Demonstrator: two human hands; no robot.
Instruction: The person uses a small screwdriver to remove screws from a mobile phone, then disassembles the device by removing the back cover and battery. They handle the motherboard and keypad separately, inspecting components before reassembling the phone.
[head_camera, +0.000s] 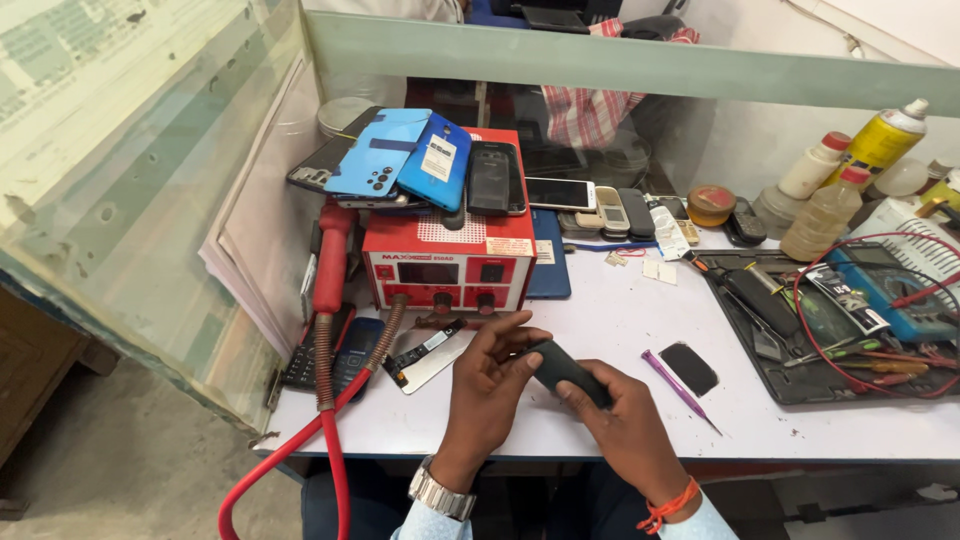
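- Head view: a small dark phone (565, 368) sits in both hands, just above the front edge of the white desk (600, 320).
- The left hand (490, 385) is curled around the phone's left end, fingers on top.
- The right hand (625, 420) is closed on the phone's right end, thumb pressed on it.
- The phone looks light, hard and smooth. It could slip, so the long side edges look like the best place to hold it.
- Near the right hand lie a purple tool (678, 388) and a flat black piece (689, 368).
- Just beside the left hand lies a shiny phone panel (425, 358).
- Behind that stands a red box machine (450, 255) with a pile of phones (410, 160) on top.
- A red hose (330, 420) hangs off the desk on the left.
- On the right, a black tray (800, 385) holds tools and red wires.
- Bottles (830, 205) stand at the back.
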